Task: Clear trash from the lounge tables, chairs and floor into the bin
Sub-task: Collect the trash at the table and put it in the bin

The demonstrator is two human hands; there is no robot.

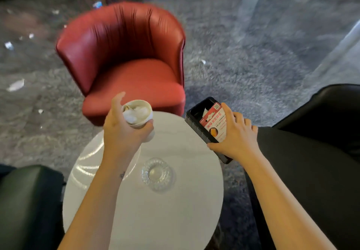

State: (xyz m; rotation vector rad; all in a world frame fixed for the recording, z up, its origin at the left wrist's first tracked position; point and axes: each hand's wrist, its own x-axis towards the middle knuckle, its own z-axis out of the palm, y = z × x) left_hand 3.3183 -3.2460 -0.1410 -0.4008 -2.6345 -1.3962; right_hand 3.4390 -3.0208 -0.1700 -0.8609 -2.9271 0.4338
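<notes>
left hand (120, 132) curled round tissue-stuffed cup (139, 113), right hand (236, 134) gripping black bin (196, 117) at table (175, 220) edge, probably so cup tips straight in

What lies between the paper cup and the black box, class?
In the head view, only bare tabletop separates the paper cup from the black box; the glass ashtray sits nearer the camera.
</notes>
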